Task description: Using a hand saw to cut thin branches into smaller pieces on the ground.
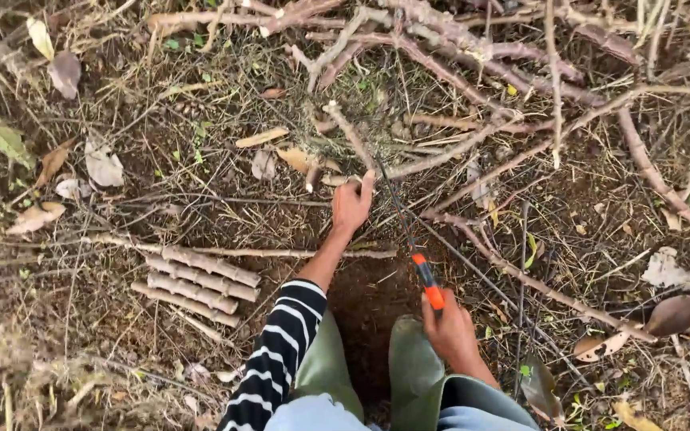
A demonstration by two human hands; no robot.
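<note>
A person in green rubber boots (413,351) crouches over dug, dark soil (369,299) amid tangled branches. The left hand (350,203), its arm in a striped sleeve (281,351), reaches up from the soil and closes its fingers around a thin knobbly stem (349,132). The stem lies with its long axis running from that grip up and leftward, its cut tip pointing away from the person. The right hand (450,327), just right of the soil, is clamped on the orange handle of a long knife (417,255), whose dark blade points up and leftward toward the gripped stem. Left of the soil, four cut stem lengths (197,283) lie side by side, long axes running left to right, suggesting the cutting is partly done; uncut branches (521,263) remain right of it.
</note>
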